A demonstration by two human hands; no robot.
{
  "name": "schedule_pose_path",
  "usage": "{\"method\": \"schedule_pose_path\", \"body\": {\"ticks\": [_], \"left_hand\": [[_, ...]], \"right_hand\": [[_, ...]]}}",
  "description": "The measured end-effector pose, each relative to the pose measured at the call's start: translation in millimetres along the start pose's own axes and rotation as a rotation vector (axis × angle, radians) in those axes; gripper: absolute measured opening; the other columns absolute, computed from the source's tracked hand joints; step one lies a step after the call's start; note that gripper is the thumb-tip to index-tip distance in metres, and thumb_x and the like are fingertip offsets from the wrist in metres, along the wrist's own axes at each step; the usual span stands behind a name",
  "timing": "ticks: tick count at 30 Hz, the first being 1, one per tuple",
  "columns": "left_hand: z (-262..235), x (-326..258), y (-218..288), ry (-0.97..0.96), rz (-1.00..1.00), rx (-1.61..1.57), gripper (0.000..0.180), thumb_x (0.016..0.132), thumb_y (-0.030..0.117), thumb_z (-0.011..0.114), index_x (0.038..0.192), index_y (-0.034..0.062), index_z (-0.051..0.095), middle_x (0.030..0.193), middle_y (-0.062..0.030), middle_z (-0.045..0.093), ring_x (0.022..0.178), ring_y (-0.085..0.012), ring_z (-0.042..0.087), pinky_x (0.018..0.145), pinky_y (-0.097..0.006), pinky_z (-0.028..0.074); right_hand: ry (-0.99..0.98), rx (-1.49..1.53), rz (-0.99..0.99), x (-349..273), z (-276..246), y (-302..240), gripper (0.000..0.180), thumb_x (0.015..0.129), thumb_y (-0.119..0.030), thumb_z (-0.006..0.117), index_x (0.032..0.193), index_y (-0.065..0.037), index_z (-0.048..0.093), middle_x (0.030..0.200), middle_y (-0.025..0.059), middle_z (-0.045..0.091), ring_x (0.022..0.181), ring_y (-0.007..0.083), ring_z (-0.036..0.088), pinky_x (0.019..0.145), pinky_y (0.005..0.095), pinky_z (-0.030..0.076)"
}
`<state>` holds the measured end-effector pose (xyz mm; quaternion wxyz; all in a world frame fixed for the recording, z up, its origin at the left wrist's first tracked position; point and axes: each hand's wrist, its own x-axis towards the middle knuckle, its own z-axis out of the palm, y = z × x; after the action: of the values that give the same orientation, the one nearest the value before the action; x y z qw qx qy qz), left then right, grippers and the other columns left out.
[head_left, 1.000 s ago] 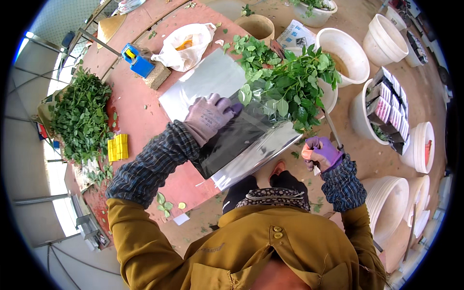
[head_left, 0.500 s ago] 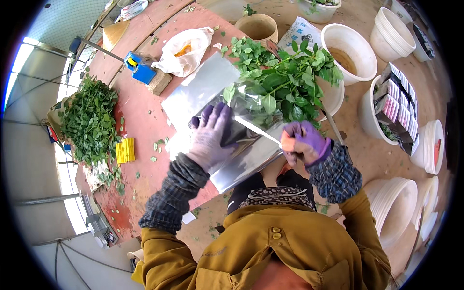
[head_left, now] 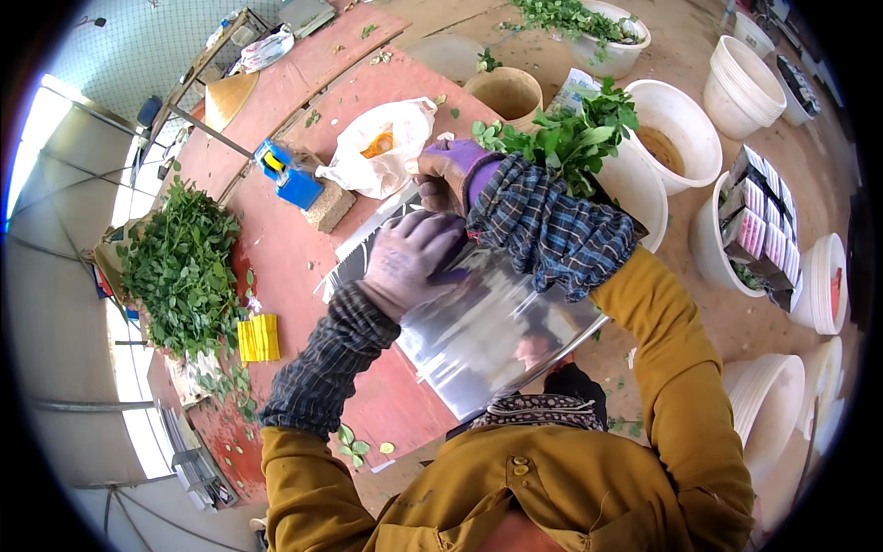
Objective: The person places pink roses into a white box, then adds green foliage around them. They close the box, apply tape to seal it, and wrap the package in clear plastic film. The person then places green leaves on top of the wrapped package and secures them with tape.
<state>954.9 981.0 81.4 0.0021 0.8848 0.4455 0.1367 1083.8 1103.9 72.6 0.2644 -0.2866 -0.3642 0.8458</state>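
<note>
A stack of shiny clear plastic sheets (head_left: 492, 322) lies at the near edge of the red table, reflecting light. My left hand (head_left: 412, 262), in a pale purple glove, rests on the stack with its fingers stretched out and holds nothing. Just beyond it, my right hand (head_left: 446, 179), in a purple and orange glove, has closed, bent fingers beside the white plastic bag (head_left: 363, 156). What they grip is hidden. Green leafy stems (head_left: 589, 133) lie past my right forearm, whose checked sleeve covers part of them.
A blue tape dispenser (head_left: 290, 179) sits on a block (head_left: 328, 207) left of the bag. Farther left are a large heap of leafy stems (head_left: 184, 267) and a yellow packet (head_left: 258, 338). White buckets (head_left: 681, 138) and a tub of packed bundles (head_left: 713, 235) stand on the right.
My right hand has swung left and away from me, from the sheets' right edge to beyond my left hand. My left hand stays on the stack. More of the sheets' near part shows.
</note>
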Motion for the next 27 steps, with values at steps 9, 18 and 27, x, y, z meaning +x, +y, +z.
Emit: {"method": "schedule_pose_path", "body": {"ticks": [9,18,27], "left_hand": [[10,18,3,-0.248,-0.201,0.194,0.063,0.066,0.049,0.072,0.117,0.0142,0.058,0.115,-0.0052,0.056,0.112,-0.027,0.049,0.09,-0.046,0.039],[27,23,-6,-0.318,-0.166,0.198,0.045,0.069,0.048,0.066,0.096,0.0123,0.069,0.101,-0.0039,0.063,0.105,-0.0224,0.054,0.088,-0.042,0.039],[30,37,-22,-0.653,-0.238,0.163,0.036,0.076,0.038,0.059,0.074,0.0043,0.069,0.083,-0.0125,0.065,0.083,-0.032,0.06,0.078,-0.043,0.046]], "right_hand": [[0.133,0.112,0.058,-10,0,-6,0.013,0.083,-0.008,0.063,0.077,-0.006,0.052,0.063,0.0004,0.049,0.049,0.0106,0.048,0.044,0.0223,0.044],[0.006,0.242,0.019,-10,-18,8,0.012,0.085,-0.008,0.061,0.078,-0.004,0.052,0.06,0.0003,0.05,0.048,0.0115,0.05,0.042,0.0216,0.045],[0.121,0.403,0.005,-69,-37,62,0.014,0.084,-0.011,0.063,0.075,-0.007,0.052,0.062,-0.001,0.049,0.048,0.0093,0.048,0.043,0.0221,0.042]]}}
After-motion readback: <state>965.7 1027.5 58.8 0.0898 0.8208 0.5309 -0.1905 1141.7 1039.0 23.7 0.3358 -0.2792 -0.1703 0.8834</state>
